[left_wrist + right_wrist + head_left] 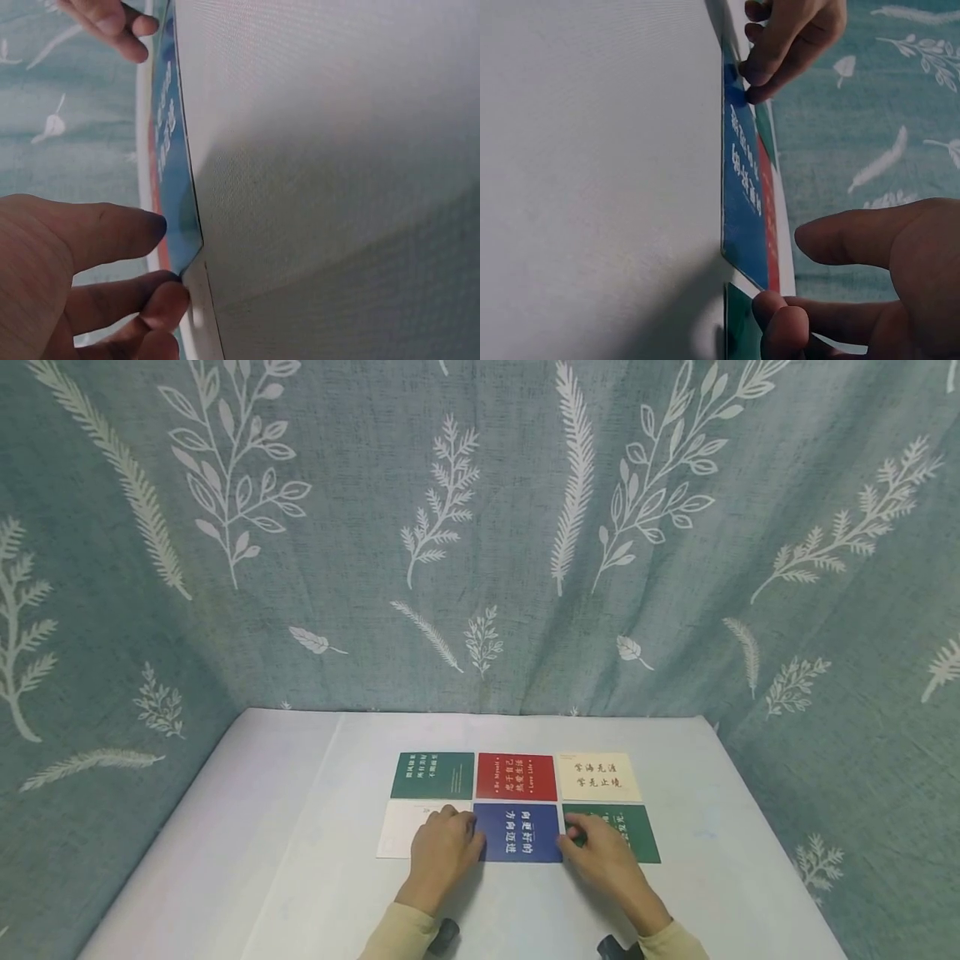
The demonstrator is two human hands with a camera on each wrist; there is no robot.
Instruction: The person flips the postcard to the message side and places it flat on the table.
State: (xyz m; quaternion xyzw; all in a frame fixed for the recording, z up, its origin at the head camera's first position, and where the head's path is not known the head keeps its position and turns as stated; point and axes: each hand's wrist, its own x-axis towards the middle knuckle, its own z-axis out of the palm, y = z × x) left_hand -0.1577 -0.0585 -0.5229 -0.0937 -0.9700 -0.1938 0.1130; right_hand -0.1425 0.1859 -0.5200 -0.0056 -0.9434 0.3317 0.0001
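A blue card [517,843] with white lettering lies flat in the bottom middle of two rows of cards. My left hand [441,850] is at its left edge, over part of a white card [393,837]. In the left wrist view, the left fingertips [166,301] meet the blue card's corner, with the thumb apart from them. My right hand [604,858] is at the blue card's right edge and partly covers a dark green card [642,837]. The right thumb [847,236] stands off the cards in the right wrist view, while the fingertips are by the blue card's corner.
Behind lie another green card [433,777], a red card [517,777] and a cream card [600,768], side by side. All rest on a white tabletop [315,860]. A leaf-patterned green curtain [510,527] surrounds the table's back and sides.
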